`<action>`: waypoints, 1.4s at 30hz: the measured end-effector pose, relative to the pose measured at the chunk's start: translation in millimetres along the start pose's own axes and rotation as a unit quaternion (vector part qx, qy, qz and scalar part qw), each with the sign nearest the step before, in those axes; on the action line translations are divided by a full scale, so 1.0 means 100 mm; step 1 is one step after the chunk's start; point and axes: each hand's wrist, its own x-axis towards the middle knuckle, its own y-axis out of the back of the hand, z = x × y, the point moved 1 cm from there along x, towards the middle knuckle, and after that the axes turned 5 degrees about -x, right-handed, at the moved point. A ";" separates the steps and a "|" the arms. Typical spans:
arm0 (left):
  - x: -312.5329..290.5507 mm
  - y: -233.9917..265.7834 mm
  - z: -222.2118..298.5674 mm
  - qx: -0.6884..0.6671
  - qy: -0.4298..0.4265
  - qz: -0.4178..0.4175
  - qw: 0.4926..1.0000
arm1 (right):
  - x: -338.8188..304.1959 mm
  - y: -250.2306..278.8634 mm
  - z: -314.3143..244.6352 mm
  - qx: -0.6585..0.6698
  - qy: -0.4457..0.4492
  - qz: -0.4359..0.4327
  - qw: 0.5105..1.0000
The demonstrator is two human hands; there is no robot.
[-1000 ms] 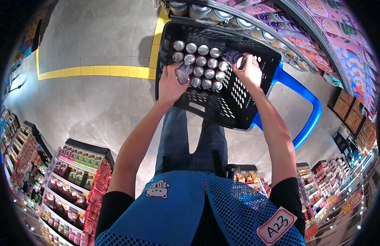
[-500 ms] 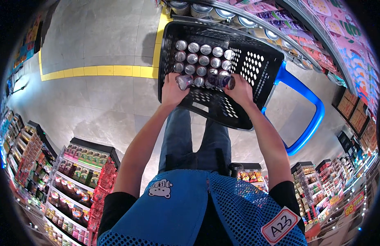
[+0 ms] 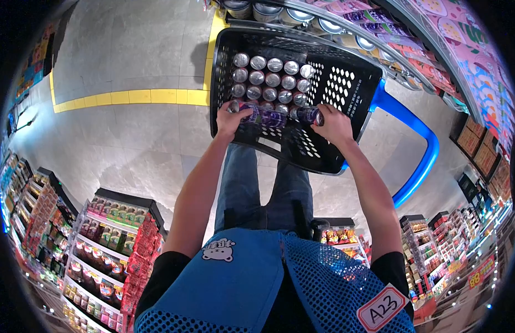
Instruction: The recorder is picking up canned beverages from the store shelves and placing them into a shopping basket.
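My left hand (image 3: pixel 228 119) is closed around the end of a purple can (image 3: pixel 263 115) that lies on its side. Whether this is one can or two end to end I cannot tell. My right hand (image 3: pixel 334 124) grips another purple can (image 3: pixel 306 115), also on its side, by its right end. Both are over the near part of a black shopping basket (image 3: pixel 353 123) with holes in its walls. Behind them, several upright cans (image 3: pixel 273 80) with silver tops stand in rows inside the basket. The near row is partly hidden by the cans in my hands.
The basket's blue handle (image 3: pixel 432 145) sticks out to the right. Beyond the basket runs a shelf edge with several large tins (image 3: pixel 295 15) and colourful packets (image 3: pixel 379 28). Yellow tape (image 3: pixel 129 96) marks the grey floor at left. Stocked shelves (image 3: pixel 99 244) stand behind me.
The left can has tipped from slanted to lying on its side. My right hand has moved slightly right and nearer with its can. The view has shifted a little.
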 end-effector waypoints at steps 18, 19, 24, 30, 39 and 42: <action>0.74 -0.39 -0.82 -0.212 0.295 0.035 0.931 | 0.29 0.27 0.01 -0.076 0.035 -0.018 0.996; 0.76 -0.43 -0.85 -0.217 0.297 0.039 0.929 | 0.34 0.28 -0.03 -0.082 0.064 0.001 0.995; 1.13 -0.29 -1.16 -0.129 0.308 0.192 0.923 | 0.69 0.22 -0.45 -0.098 0.116 -0.083 0.985; 1.42 -0.38 -1.55 -0.014 0.311 0.223 0.924 | 1.16 0.07 -0.94 -0.189 0.165 -0.164 0.954; 1.12 0.06 -1.53 0.061 0.295 0.261 0.917 | 1.59 -0.41 -1.93 -0.187 0.259 -0.172 0.932; 0.82 -0.77 -1.14 -0.037 0.278 0.246 0.928 | 1.74 -0.80 -1.44 -0.255 0.160 -0.218 0.928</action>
